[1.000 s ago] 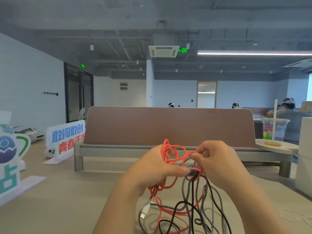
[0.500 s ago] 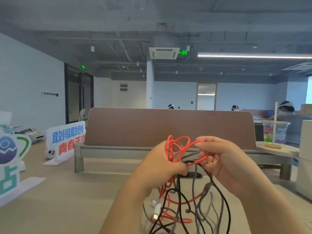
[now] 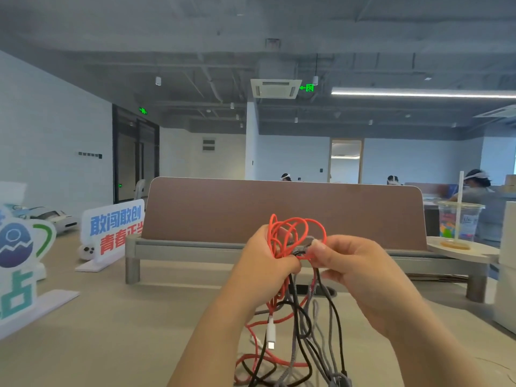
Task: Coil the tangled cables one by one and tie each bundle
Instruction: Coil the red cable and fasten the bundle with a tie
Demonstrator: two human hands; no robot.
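A tangle of red, black and grey cables hangs in the air in front of me over the beige table (image 3: 97,331). My left hand (image 3: 265,261) grips the bunch where the red cable (image 3: 296,230) loops up above the fingers. My right hand (image 3: 354,263) pinches a grey cable (image 3: 303,250) at the knot beside the left thumb. Black cable (image 3: 335,317) and grey strands dangle below both hands, with a white plug (image 3: 270,335) on the red cable's end hanging among them. The lowest loops lie on the table.
A brown desk divider (image 3: 279,208) on a grey stand crosses the table behind the hands. Printed signs (image 3: 111,230) stand at the left. A plastic cup with a straw (image 3: 458,222) sits on a round shelf at the right, next to white boxes. People sit in the background.
Both hands have lifted the tangle higher. The right hand's fingertips moved in to the knot, and the red loops now stand taller above the left hand.
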